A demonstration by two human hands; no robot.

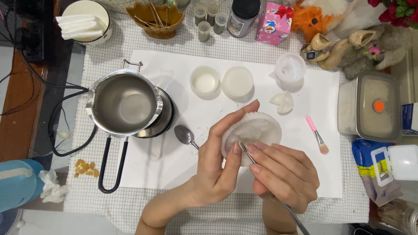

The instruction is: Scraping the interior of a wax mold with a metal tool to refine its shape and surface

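My left hand (217, 161) grips a round white fluted mould (257, 128), tilted up above the white paper sheet (174, 169). My right hand (283, 174) holds a thin metal tool (244, 152) like a pen, its tip resting inside the mould near my left thumb. The tool's long handle runs down past my right wrist to the lower edge of the view. The mould's lower part is hidden behind my fingers.
A steel pouring pot (124, 102) with a black handle sits on a small hot plate at the left. A spoon (186, 135), two round white moulds (204, 81), a small white piece (282, 102), a pink brush (317, 135) and a lidded plastic box (376, 106) lie around.
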